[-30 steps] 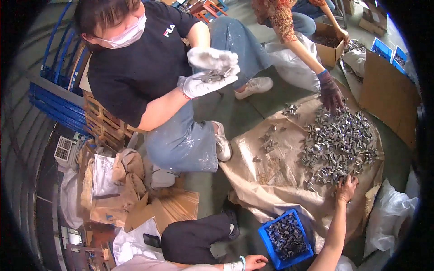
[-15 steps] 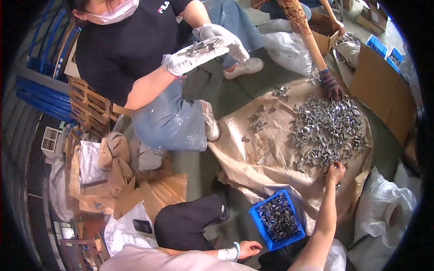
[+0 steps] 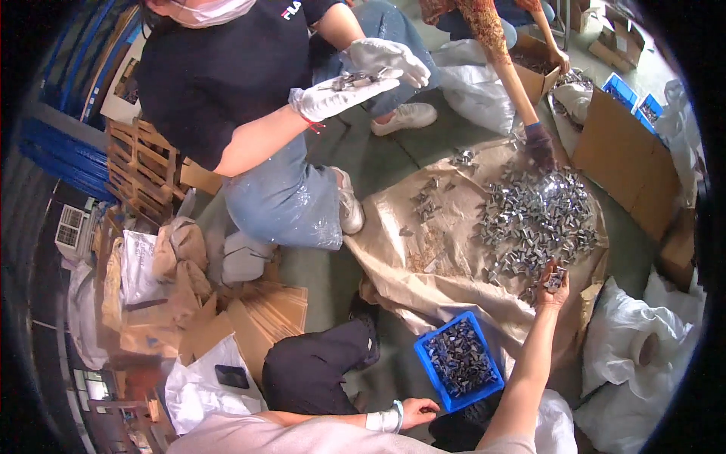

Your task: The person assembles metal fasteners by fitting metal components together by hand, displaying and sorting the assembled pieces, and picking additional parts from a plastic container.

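Note:
My right hand (image 3: 552,291) is turned palm up at the near edge of the heap, its fingers cupped round several small metal pieces (image 3: 556,279). Just beyond it, the heap of short silvery metal pieces (image 3: 529,223) spreads over a tan sheet (image 3: 393,227). My left hand (image 3: 418,414) rests low by my knee with its fingers curled in, and nothing shows in it. Right beside it stands a blue plastic bin (image 3: 420,349) filled with similar, darker-looking metal pieces (image 3: 460,359).
Across from me a person's white-gloved hands (image 3: 363,79) hold several metal pieces. Another worker's dark-gloved hand (image 3: 540,146) reaches into the heap's far side. A cardboard sheet (image 3: 624,163) and white plastic bags (image 3: 631,340) lie at the right; folded cardboard (image 3: 265,314) is at the left.
My right hand has turned from knuckles up over the heap to palm up, now showing metal pieces in it. The gloved person's hands have opened apart a little. My left hand stays put.

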Demonstrator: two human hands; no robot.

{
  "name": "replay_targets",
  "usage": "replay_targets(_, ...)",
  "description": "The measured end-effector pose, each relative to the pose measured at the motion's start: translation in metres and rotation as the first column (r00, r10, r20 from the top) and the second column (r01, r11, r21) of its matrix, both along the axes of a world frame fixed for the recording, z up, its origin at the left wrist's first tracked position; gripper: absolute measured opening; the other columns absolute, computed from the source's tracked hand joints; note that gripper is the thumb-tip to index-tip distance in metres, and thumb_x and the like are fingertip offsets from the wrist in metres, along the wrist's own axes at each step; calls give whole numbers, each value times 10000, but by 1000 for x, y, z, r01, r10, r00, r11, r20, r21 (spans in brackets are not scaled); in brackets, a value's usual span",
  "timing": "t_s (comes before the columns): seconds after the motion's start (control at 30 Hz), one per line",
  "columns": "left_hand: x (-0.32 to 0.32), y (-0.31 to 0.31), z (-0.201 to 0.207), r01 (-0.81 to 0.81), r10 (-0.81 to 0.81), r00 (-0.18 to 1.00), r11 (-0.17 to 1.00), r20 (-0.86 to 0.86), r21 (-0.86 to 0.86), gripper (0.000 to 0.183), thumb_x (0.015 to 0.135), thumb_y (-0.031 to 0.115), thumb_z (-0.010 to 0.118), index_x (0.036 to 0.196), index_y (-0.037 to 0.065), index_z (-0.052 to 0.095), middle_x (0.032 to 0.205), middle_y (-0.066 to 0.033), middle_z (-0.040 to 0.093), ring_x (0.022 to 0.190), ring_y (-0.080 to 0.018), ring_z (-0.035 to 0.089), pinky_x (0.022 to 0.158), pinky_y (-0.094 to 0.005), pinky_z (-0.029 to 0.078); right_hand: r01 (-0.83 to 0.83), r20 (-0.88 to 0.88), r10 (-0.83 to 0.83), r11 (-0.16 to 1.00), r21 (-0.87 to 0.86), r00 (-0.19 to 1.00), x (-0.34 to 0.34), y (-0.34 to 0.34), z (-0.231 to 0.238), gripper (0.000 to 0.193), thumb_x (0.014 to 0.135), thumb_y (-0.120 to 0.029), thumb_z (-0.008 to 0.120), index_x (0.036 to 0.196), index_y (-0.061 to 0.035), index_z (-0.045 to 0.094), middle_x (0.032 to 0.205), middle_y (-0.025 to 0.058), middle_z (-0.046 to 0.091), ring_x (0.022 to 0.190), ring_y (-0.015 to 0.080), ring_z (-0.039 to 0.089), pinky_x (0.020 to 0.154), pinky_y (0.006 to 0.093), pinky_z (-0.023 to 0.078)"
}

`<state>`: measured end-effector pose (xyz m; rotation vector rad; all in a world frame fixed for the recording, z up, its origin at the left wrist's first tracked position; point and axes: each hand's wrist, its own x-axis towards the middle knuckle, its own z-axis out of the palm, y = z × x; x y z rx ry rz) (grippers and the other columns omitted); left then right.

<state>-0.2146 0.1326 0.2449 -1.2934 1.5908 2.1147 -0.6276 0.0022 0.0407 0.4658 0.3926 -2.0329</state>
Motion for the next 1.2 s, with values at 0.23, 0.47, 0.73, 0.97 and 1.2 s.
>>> replay_targets(0.23, 13, 13, -14, 67, -67, 997, 997, -31, -29, 327, 809, 245, 574, 1057, 33, 546, 859, -74, 631, 734, -138, 597, 682, -280, 476, -205, 237, 110, 882, 425, 965, -16, -13, 34, 273, 838, -331, 494, 753, -77, 442, 586, 36, 460, 462, 141, 433, 338, 208, 306)
replay_targets(0.47, 17, 2, 4, -44, 27, 994, 986, -109, -161, 289, 809, 217, 568, 1036, 39, 578, 844, -71, 634, 721, -139, 593, 651, -289, 482, -135, 136, 140, 990, -44, 981, 35, 5, 73, 161, 690, -202, 566, 746, -75, 484, 626, 26, 434, 418, 110, 293, 350, 224, 231)
replay_targets(0.73, 46, -53, 31, -644, 636, 708, 760, -306, 89, 190, 832, 197, 539, 883, 24, 599, 744, -52, 618, 613, -131, 580, 548, -274, 487, -462, 115, 569, 755, -466, 814, 257, 14, 235, 235, 800, -275, 539, 754, -47, 576, 746, 107, 557, 548, 158, 503, 424, 226, 420)
replay_targets(0.97, 51, -53, 76, -505, 881, 335, 468, -335, 726, 302, 860, 346, 484, 908, 65, 584, 835, -64, 618, 745, -164, 593, 670, -281, 477, -61, -557, 197, 966, 253, 807, 389, 87, 342, 202, 781, -181, 534, 639, -39, 508, 518, 24, 444, 426, 146, 435, 375, 257, 342)
replay_targets(1.2, 55, -33, 71, -144, 855, 164, 514, -492, 846, 428, 887, 431, 340, 892, 40, 515, 876, -103, 569, 835, -209, 554, 792, -324, 446, 125, -988, 7, 992, -13, -157, 421, 132, 356, 52, 675, -46, 551, 679, 4, 537, 726, 111, 557, 703, 231, 539, 873, 412, 386)
